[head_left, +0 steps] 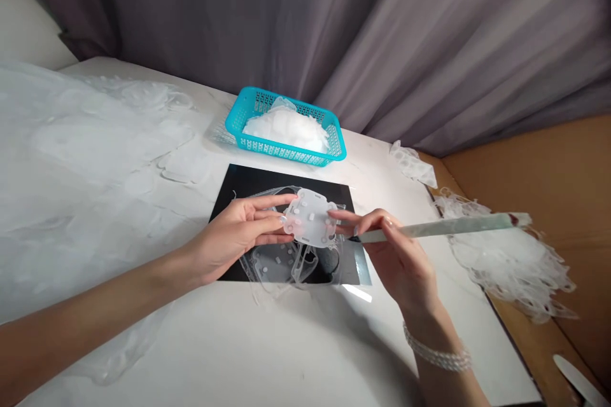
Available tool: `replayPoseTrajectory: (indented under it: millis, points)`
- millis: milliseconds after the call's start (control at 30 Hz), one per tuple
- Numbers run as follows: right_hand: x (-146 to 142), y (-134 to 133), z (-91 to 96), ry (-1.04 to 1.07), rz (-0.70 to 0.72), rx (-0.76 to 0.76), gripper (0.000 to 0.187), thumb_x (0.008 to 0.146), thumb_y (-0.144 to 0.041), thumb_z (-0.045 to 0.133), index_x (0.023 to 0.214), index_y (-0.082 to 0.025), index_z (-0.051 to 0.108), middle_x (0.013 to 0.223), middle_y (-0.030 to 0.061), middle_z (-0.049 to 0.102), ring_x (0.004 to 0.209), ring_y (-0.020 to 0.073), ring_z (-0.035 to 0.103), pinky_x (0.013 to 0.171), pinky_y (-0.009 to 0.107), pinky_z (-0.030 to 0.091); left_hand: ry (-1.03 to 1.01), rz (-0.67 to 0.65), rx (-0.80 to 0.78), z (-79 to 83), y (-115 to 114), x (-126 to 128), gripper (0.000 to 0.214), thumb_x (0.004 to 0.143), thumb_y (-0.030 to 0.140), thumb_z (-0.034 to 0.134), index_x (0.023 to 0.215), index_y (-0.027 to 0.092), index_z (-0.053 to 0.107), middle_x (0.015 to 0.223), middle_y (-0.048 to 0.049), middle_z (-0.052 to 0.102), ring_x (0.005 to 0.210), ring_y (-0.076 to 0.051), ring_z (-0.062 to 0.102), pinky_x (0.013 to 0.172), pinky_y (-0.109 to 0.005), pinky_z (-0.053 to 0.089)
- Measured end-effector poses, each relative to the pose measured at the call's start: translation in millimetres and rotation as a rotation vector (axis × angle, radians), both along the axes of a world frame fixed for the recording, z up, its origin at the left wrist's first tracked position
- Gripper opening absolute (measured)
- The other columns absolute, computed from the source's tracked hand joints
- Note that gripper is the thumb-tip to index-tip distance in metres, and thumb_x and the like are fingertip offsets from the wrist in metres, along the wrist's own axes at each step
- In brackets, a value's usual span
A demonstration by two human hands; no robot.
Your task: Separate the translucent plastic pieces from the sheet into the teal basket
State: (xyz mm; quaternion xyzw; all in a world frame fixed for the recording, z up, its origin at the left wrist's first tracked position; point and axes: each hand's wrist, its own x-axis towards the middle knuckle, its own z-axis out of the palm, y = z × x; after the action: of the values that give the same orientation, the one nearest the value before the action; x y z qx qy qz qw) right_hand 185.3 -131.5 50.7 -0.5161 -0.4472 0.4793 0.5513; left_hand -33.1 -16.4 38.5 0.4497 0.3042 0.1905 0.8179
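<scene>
My left hand [243,229] pinches the left edge of a thin, translucent white piece [312,217] with a wavy outline, small raised blocks and slots. The piece is up over a black mat [359,267]. Between the thumb and fingers of my right hand [401,254] lies a long, pale, wrapped-looking stick tool [453,225], its thin end pointing left. Fingertips of that hand also touch the piece's right edge. Below, a clear sheet [274,264] with cut-out openings and a similar outline lies on the mat. The tool's tip is hard to make out.
A blue basket [286,154] holding a heap of white translucent pieces stands behind the mat. Large piles of translucent sheets [95,140] cover the left side. Lacy scraps [510,261] heap at the right table edge, with another scrap [413,164] farther back. Grey curtains hang behind.
</scene>
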Motion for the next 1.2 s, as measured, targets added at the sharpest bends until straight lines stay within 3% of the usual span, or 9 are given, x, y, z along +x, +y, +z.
replayPoseTrajectory:
  millis: [133,267,367,500,600,800,900,1033,1200]
  points:
    - [7,28,7.2,-0.107,0.020,0.028,0.032,0.098,-0.042,0.046,0.081,-0.022,0.065,0.098,0.0072,0.073,0.121,0.0290,0.061,0.104,0.045,0.043,-0.009,0.119,-0.042,-3.1,4,-1,0.064,0.088,0.026,0.065,0.148,0.020,0.043,0.127,-0.0125,0.068,0.111,-0.022,0.068,0.101,-0.036,0.052]
    - [14,97,27.6,-0.234,0.006,0.226,0.033,0.095,-0.044,0.052,0.074,-0.021,0.063,0.082,0.0033,0.066,0.114,0.0269,0.064,0.101,0.042,0.044,-0.010,0.313,0.002,-1.2,13,-5,0.065,0.089,0.027,0.063,0.149,0.021,0.037,0.143,-0.0173,0.054,0.120,-0.025,0.062,0.099,-0.038,0.053]
    - [18,160,43.0,-0.333,-0.055,0.320,0.032,0.093,-0.046,0.051,0.076,-0.020,0.062,0.088,0.0047,0.068,0.103,0.0230,0.066,0.095,0.040,0.048,-0.017,0.336,0.085,5.9,16,-8,0.060,0.089,0.028,0.062,0.145,0.020,0.041,0.142,-0.0175,0.053,0.121,-0.026,0.060,0.098,-0.038,0.053]
    - [26,203,46.1,-0.535,-0.227,0.169,0.030,0.093,-0.039,0.039,0.092,-0.020,0.062,0.109,0.0081,0.066,0.082,0.0169,0.067,0.080,0.036,0.053,0.022,0.317,0.221,9.4,21,-10,0.056,0.089,0.030,0.059,0.142,0.021,0.044,0.140,-0.0161,0.055,0.123,-0.026,0.058,0.095,-0.037,0.053]
    - [37,178,33.5,-0.696,-0.309,0.072,0.032,0.093,-0.037,0.034,0.097,-0.019,0.061,0.095,0.0083,0.067,0.073,0.0171,0.063,0.071,0.035,0.051,0.118,0.279,0.427,-0.4,31,-11,0.051,0.087,0.028,0.059,0.136,0.020,0.052,0.136,-0.0147,0.058,0.123,-0.027,0.057,0.095,-0.038,0.051]
    - [52,53,-13.8,-1.022,-0.277,-0.173,0.032,0.082,-0.049,0.060,0.068,-0.021,0.062,0.050,-0.0010,0.049,0.049,0.0156,0.043,0.052,0.029,0.031,0.472,0.148,1.137,-35.1,51,-13,0.045,0.089,0.023,0.049,0.133,0.018,0.058,0.130,-0.0116,0.063,0.123,-0.028,0.054,0.104,-0.043,0.042]
    - [44,13,-36.0,-1.107,-0.189,-0.331,0.034,0.076,-0.052,0.067,0.065,-0.020,0.062,0.042,-0.0053,0.040,0.041,0.0123,0.034,0.046,0.027,0.024,0.671,0.065,1.306,-48.5,55,-15,0.048,0.089,0.023,0.048,0.135,0.010,0.056,0.120,-0.0150,0.065,0.117,-0.031,0.054,0.101,-0.046,0.042]
    - [39,10,-47.2,-1.180,-0.097,-0.398,0.024,0.080,-0.043,0.060,0.074,-0.020,0.066,0.049,-0.0047,0.046,0.046,0.0121,0.039,0.049,0.025,0.029,0.719,0.021,1.337,-62.0,60,-17,0.047,0.088,0.023,0.049,0.131,0.007,0.059,0.109,-0.0160,0.064,0.108,-0.033,0.056,0.095,-0.047,0.044]
    - [85,57,-29.9,-1.276,-0.371,-0.301,0.021,0.076,-0.034,0.057,0.082,-0.019,0.069,0.059,-0.0006,0.052,0.055,0.0159,0.045,0.059,0.029,0.031,0.730,-0.002,1.332,-73.2,68,-11,0.030,0.086,0.021,0.050,0.109,0.015,0.069,0.089,-0.0078,0.067,0.093,-0.026,0.061,0.085,-0.037,0.048]
